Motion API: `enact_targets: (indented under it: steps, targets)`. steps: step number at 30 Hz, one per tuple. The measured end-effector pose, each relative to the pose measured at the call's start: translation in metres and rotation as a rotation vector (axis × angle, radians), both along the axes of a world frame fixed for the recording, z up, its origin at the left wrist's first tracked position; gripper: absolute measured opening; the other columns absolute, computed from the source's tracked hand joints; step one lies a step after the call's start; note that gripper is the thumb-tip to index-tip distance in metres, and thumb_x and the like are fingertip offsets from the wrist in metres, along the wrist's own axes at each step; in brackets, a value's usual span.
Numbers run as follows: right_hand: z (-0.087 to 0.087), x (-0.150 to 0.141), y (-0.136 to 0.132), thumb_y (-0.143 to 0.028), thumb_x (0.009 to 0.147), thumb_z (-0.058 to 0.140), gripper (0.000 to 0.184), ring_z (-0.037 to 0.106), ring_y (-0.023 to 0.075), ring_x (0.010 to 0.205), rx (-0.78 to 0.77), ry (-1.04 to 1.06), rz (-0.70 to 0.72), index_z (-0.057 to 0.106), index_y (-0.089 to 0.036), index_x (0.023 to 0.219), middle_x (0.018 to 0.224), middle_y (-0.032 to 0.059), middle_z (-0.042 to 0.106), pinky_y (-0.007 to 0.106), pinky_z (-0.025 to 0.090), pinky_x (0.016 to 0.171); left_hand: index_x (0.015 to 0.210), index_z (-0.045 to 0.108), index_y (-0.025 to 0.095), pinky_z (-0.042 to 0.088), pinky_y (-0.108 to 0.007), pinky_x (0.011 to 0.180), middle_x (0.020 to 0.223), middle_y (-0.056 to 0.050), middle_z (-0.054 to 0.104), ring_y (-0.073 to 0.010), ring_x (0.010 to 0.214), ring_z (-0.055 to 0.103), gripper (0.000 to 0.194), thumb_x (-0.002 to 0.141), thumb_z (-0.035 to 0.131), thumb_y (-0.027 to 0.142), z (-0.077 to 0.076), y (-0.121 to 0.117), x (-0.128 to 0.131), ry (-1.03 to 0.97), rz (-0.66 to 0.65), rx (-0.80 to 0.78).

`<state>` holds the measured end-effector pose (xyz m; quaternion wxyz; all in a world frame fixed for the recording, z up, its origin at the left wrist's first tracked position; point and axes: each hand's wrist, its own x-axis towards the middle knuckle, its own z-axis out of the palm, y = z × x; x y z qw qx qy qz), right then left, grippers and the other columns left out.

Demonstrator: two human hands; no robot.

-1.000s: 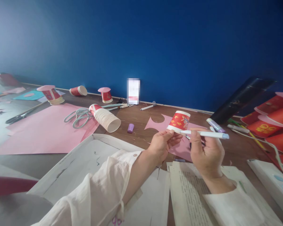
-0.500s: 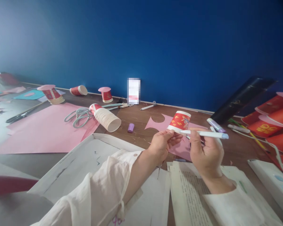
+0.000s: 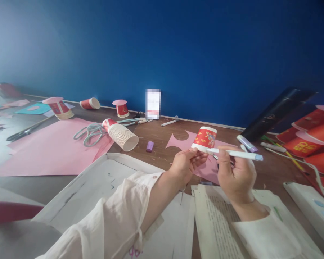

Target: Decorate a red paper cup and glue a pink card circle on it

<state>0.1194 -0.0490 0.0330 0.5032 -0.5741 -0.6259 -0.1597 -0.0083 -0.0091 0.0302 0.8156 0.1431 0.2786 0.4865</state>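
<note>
- Our left hand pinched the red cup above the pink sheet;
- our right hand gripped the white pen, tip near the cup's lower edge;
- we judged steady support, light pressure best.

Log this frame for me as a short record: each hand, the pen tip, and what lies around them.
Left hand: holds a red cup by its lower edge
Right hand: grips a white pen
Pen tip: at the cup's lower edge; contact cannot be told
Beneath the cup: cut pink paper
Left of the hands: cup stack on its side; purple cap
Against the blue wall: lit screen, blurred
Far right: red cups, piled
</note>
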Motion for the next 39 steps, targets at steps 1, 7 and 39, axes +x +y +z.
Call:
enact_targets:
  steps: [1, 7, 39]
  targets:
    - [0.0003, -0.0002, -0.0001, -0.038, 0.098, 0.051, 0.025, 0.066, 0.0212, 0.066, 0.003, -0.005, -0.018, 0.068, -0.021, 0.092, 0.067, 0.0038, 0.068, 0.037, 0.05, 0.07, 0.074, 0.067, 0.007, 0.056, -0.029, 0.085, 0.074, -0.01, 0.07, -0.0141, 0.072, 0.07, 0.022, 0.091, 0.052, 0.008, 0.0001, 0.0001, 0.0002, 0.003, 0.001, -0.002]
    - [-0.0002, 0.001, -0.0009, -0.036, 0.098, 0.053, 0.024, 0.068, 0.0215, 0.071, 0.023, -0.038, -0.018, 0.069, -0.02, 0.09, 0.069, 0.0043, 0.069, 0.036, 0.05, 0.074, 0.072, 0.066, 0.008, 0.056, -0.031, 0.087, 0.072, -0.01, 0.07, -0.0146, 0.071, 0.07, 0.023, 0.091, 0.052, 0.008, -0.0006, 0.0, 0.0012, 0.012, 0.004, 0.005]
    - [-0.003, 0.0036, 0.0035, -0.032, 0.098, 0.05, 0.027, 0.063, 0.0181, 0.072, 0.103, 0.203, 0.077, 0.065, -0.02, 0.117, 0.086, 0.005, 0.064, 0.039, 0.053, 0.074, 0.087, 0.069, 0.008, 0.053, -0.032, 0.094, 0.086, -0.011, 0.073, -0.0143, 0.079, 0.071, 0.013, 0.092, 0.059, 0.013, -0.0023, -0.0015, 0.0015, 0.0, 0.021, 0.079]
